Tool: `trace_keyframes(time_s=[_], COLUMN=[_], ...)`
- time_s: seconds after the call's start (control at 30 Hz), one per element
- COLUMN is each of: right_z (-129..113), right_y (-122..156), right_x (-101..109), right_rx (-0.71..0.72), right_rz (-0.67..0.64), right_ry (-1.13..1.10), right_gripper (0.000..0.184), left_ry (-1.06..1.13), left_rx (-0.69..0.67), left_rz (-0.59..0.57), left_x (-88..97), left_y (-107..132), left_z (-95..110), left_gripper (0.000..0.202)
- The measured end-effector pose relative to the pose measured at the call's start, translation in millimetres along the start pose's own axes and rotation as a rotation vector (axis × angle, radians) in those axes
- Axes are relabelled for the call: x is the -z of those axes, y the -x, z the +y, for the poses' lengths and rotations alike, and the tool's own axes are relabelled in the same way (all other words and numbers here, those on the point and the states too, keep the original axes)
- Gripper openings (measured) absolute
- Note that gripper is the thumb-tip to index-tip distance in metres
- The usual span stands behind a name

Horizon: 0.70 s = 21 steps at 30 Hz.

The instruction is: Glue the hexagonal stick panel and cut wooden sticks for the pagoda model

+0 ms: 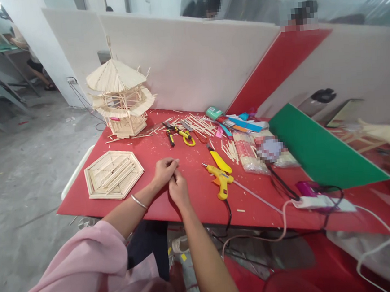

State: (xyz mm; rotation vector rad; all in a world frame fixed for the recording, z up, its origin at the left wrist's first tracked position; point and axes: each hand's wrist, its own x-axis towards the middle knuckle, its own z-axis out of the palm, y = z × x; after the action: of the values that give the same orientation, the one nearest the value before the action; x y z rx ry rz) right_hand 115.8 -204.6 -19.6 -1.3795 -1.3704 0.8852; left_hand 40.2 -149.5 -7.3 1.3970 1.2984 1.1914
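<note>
Over the red tabletop, my left hand (164, 171) and my right hand (178, 187) meet at the fingertips. Both have their fingers closed; anything between them is hidden. To their left lies a hexagonal panel of wooden sticks (95, 190) with a bundle of loose sticks (119, 174) on top. A yellow hot glue gun (222, 180) rests on its side to the right of my hands, a glue stick out of its back. Just beyond it is a yellow utility knife (220, 159).
A stick-built pagoda model (120, 98) stands at the back left. Pliers (169, 134), scissors (188, 138) and scattered sticks (200, 124) lie mid-table. Packs of sticks (248, 153), a green board (323, 149) and a power strip (324, 202) with cables are on the right.
</note>
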Motion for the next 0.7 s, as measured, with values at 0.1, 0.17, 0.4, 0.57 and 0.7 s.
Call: trace_keyframes(time_s=[0.1, 0.17, 0.4, 0.57, 0.7], right_z=[-1, -2, -11, -28, -45], right_y=[0, 0, 1, -11, -58], right_x=[0, 1, 1, 14, 57], right_rx=[0.006, 0.004, -0.044, -0.044, -0.028], right_rz=[0.011, 0.018, 0.017, -0.228, -0.400], right_ry=[-0.008, -0.024, -0.013, 0.358, 0.541], right_gripper=[0.035, 0.033, 0.034, 0.044, 0.016], left_ry=[0.040, 0.068, 0.173, 0.195, 0.289], left_rx=[0.010, 0.023, 0.081, 0.069, 0.075], left_rz=[0.026, 0.032, 0.055, 0.104, 0.134], left_x=[-1.5, -2.5, -6.3, -6.9, -9.6], left_y=[0, 0, -5, -8, -7], left_z=[0, 1, 2, -3, -9], left_gripper=[0.036, 0.035, 0.030, 0.030, 0.033])
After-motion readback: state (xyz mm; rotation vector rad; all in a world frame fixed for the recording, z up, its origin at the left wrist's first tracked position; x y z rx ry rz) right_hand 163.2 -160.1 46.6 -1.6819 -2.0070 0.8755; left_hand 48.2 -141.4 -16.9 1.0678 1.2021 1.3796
